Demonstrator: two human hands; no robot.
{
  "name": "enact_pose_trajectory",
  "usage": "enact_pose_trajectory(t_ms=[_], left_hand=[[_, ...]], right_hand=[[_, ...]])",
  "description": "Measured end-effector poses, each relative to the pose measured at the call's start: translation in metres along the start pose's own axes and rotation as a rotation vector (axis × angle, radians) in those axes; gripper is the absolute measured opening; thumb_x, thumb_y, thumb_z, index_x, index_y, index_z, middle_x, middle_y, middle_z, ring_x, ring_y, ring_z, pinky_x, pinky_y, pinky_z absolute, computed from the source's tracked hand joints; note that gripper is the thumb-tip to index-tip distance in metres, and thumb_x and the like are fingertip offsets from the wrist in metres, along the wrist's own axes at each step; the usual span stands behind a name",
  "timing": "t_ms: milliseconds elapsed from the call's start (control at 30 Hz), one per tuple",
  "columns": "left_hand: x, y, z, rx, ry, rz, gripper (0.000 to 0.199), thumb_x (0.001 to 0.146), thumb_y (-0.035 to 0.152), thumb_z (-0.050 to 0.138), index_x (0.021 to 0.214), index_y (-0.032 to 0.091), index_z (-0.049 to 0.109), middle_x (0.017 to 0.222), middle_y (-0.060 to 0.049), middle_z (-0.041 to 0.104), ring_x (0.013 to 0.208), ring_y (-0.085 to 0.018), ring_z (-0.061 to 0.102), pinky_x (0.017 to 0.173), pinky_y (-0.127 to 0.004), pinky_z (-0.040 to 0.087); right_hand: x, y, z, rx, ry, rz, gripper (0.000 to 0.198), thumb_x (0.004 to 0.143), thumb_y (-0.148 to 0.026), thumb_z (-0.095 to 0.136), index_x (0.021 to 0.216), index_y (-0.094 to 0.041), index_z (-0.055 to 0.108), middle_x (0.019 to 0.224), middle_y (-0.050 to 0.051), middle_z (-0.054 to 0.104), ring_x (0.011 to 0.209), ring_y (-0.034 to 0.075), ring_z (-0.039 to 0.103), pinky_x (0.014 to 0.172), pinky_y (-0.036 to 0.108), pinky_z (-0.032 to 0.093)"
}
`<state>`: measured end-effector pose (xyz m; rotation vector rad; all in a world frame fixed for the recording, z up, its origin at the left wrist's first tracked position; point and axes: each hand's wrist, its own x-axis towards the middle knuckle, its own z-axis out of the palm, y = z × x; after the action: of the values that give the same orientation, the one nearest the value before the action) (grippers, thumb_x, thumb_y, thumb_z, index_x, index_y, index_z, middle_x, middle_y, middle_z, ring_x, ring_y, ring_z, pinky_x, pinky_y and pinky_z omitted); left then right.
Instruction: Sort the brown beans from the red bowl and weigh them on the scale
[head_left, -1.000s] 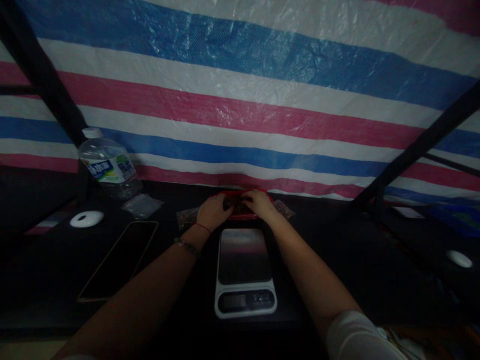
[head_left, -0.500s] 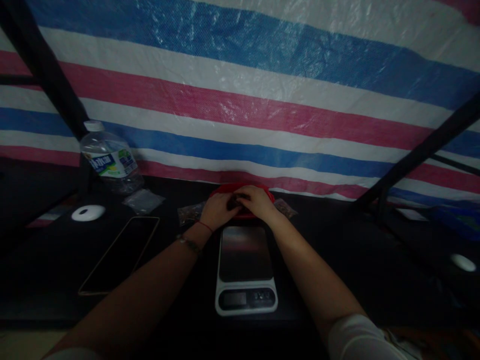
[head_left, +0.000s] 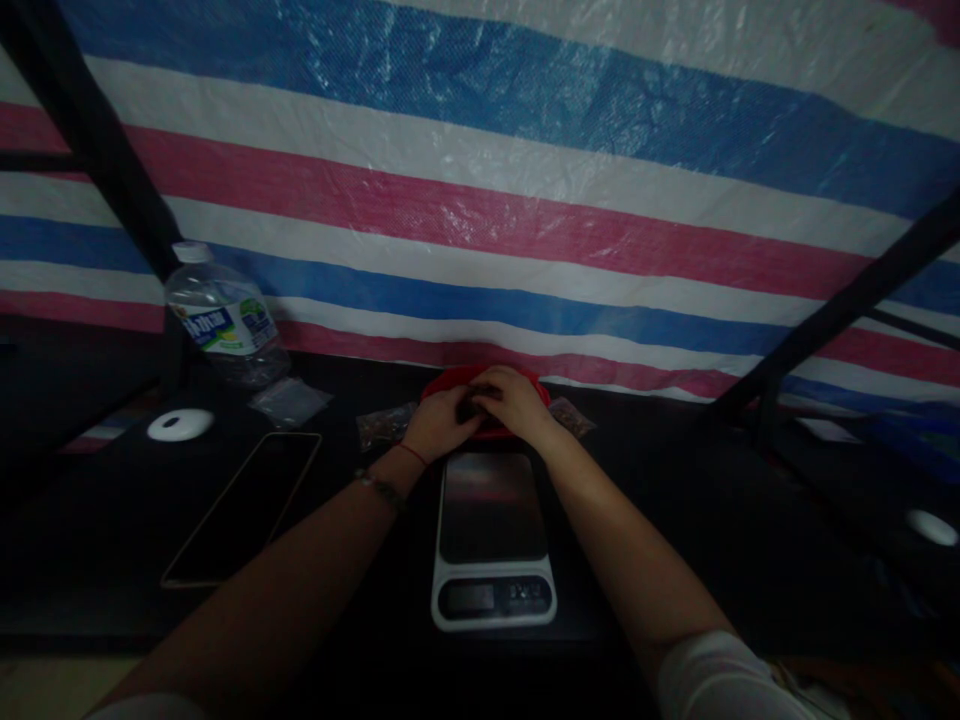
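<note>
Both hands meet over a red dish (head_left: 444, 379) at the far side of the black table. My left hand (head_left: 441, 420) and my right hand (head_left: 511, 400) have their fingers curled toward each other around a small dark gap. Whatever lies between the fingertips is too dark to make out. Nearer to me, between my forearms, lies a white digital scale (head_left: 492, 515) with a bare dark platform. Small clear bags with brownish contents flank the dish: a left bag (head_left: 382, 427) and a right bag (head_left: 572, 417).
On the left stand a clear plastic bottle (head_left: 229, 325) and, below it, a transparent bag (head_left: 291, 402), a white computer mouse (head_left: 181, 425) and a dark phone (head_left: 244, 510). A striped plastic sheet (head_left: 480, 220) hangs behind. Another white mouse-like object (head_left: 932, 527) is far right.
The view has shifted very slightly, so things on the left sit a little further right. Both hands stay over the red dish, with hardly any visible finger movement.
</note>
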<state>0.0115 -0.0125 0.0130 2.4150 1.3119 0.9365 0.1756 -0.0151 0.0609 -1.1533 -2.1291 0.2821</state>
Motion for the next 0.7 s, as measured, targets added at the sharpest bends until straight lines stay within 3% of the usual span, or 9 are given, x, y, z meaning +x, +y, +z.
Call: enact_pose_trajectory(t_ms=[267, 433, 567, 700], left_hand=[[-0.001, 0.0, 0.0, -0.045, -0.018, -0.013, 0.041, 0.08, 0.039, 0.058, 0.115, 0.018, 0.054, 0.101, -0.009, 0.067, 0.091, -0.023, 0.065, 0.079, -0.034, 0.051], [-0.001, -0.002, 0.0, -0.046, 0.008, -0.036, 0.042, 0.079, 0.036, 0.058, 0.117, 0.019, 0.052, 0.104, -0.009, 0.067, 0.096, -0.024, 0.064, 0.084, -0.036, 0.05], [-0.001, -0.004, -0.002, -0.032, 0.081, 0.003, 0.045, 0.08, 0.034, 0.057, 0.121, 0.018, 0.049, 0.111, -0.009, 0.065, 0.102, -0.024, 0.062, 0.089, -0.036, 0.048], [0.0, -0.006, -0.003, 0.047, 0.072, -0.05, 0.043, 0.081, 0.037, 0.055, 0.12, 0.019, 0.051, 0.103, -0.009, 0.067, 0.094, -0.024, 0.065, 0.085, -0.036, 0.05]], right_hand=[[0.0, -0.002, 0.0, 0.003, -0.001, 0.003, 0.012, 0.079, -0.012, 0.063, 0.086, -0.019, 0.069, 0.089, 0.003, 0.066, 0.087, 0.016, 0.059, 0.084, 0.031, 0.044], [0.0, 0.002, -0.003, -0.016, 0.082, 0.006, 0.014, 0.083, -0.013, 0.057, 0.088, -0.018, 0.068, 0.092, 0.005, 0.066, 0.09, 0.016, 0.059, 0.087, 0.03, 0.043], [0.001, 0.009, -0.003, -0.055, 0.137, 0.054, 0.017, 0.084, -0.013, 0.054, 0.092, -0.017, 0.068, 0.096, 0.006, 0.067, 0.092, 0.017, 0.059, 0.089, 0.031, 0.044], [-0.001, 0.013, -0.001, -0.084, 0.108, 0.129, 0.02, 0.085, -0.015, 0.054, 0.099, -0.017, 0.067, 0.101, 0.008, 0.068, 0.097, 0.019, 0.06, 0.091, 0.034, 0.044]])
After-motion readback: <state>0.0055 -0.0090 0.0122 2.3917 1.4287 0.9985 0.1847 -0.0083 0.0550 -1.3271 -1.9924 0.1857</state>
